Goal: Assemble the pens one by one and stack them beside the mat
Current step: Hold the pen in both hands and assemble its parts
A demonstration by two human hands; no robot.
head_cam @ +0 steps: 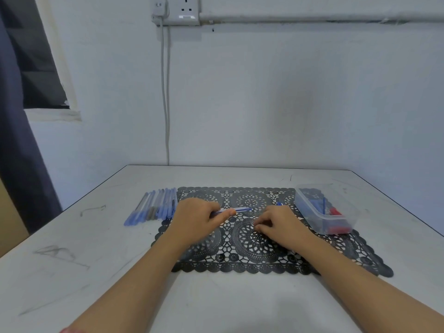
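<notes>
A black lace mat (259,251) lies on the white table. My left hand (194,218) hovers over the mat's left part and pinches a clear blue pen (240,209) that points to the right. My right hand (280,223) rests on the mat's middle with its fingers curled; whether it holds a small part is hidden. A tiny blue piece (279,203) shows just beyond its knuckles. Several assembled blue pens (156,205) lie side by side on the table just left of the mat.
A clear plastic box (324,210) with blue and red pen parts stands on the mat's right end. The white table (96,260) ends at a wall (264,104) behind. A cable (165,104) hangs from a wall socket. A dark curtain (16,140) hangs at the left.
</notes>
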